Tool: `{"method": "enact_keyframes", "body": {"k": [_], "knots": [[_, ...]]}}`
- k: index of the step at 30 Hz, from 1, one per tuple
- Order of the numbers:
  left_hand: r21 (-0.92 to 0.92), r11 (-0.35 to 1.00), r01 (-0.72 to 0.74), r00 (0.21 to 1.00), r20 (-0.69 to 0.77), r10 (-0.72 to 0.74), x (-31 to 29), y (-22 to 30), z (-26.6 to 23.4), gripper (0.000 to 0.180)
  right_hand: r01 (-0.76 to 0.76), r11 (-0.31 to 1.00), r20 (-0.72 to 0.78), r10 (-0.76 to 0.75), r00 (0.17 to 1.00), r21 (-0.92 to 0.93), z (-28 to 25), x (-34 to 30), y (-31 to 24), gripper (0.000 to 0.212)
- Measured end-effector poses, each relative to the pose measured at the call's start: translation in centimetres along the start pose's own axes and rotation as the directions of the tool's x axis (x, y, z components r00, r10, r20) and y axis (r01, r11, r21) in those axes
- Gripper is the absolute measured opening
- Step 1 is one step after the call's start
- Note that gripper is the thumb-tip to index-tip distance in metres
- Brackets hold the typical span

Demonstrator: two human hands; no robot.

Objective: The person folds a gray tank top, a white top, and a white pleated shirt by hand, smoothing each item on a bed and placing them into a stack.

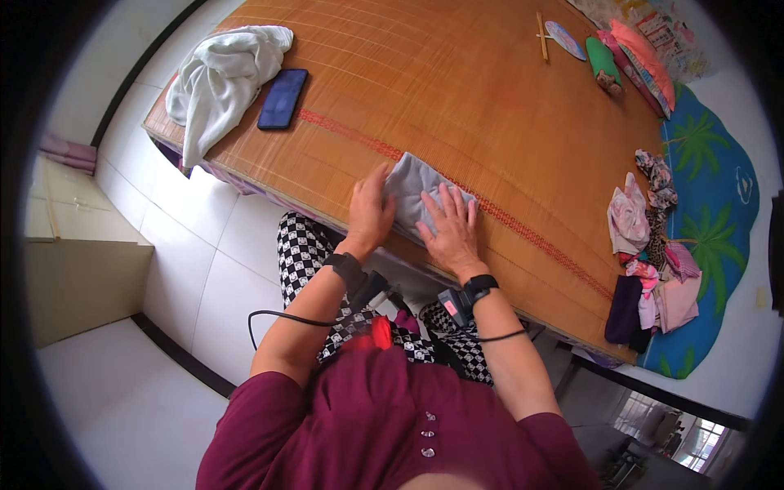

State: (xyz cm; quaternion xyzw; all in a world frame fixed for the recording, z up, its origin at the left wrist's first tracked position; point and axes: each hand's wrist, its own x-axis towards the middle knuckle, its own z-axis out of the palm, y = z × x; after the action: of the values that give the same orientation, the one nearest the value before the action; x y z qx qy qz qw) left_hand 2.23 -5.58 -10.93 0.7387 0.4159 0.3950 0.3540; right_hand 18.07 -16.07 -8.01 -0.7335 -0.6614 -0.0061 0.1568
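Over a folded grey cloth point(408, 194), the right hand point(452, 233) lies flat, fingers spread; the left hand point(371, 211), also open, stands edgewise at its left side. The cloth lies between them near the front of an orange-brown mat point(531, 147), its longer side seemingly following the red band point(531, 232).

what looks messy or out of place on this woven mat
The white cloth at the upper left lies bunched, a corner drooping over the edge of the woven mat, unlike the flat gray cloth under the right hand. No spill shows.
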Motion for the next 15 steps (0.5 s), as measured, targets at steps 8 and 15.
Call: {"method": "enact_keyframes", "body": {"k": [8,15], "knots": [[0.378,0.912,-0.162,0.986,0.095,0.136,-0.8,-0.6,-0.1,0.046,-0.02,0.99,0.006,0.019,1.0,0.14,1.2,-0.1,1.2,0.057],[0.401,0.9,-0.169,0.985,0.098,0.141,-0.6,-1.1,0.3,0.044,-0.454,0.852,-0.152,0.5,0.852,0.26,1.0,-1.8,4.4,0.065]]}}
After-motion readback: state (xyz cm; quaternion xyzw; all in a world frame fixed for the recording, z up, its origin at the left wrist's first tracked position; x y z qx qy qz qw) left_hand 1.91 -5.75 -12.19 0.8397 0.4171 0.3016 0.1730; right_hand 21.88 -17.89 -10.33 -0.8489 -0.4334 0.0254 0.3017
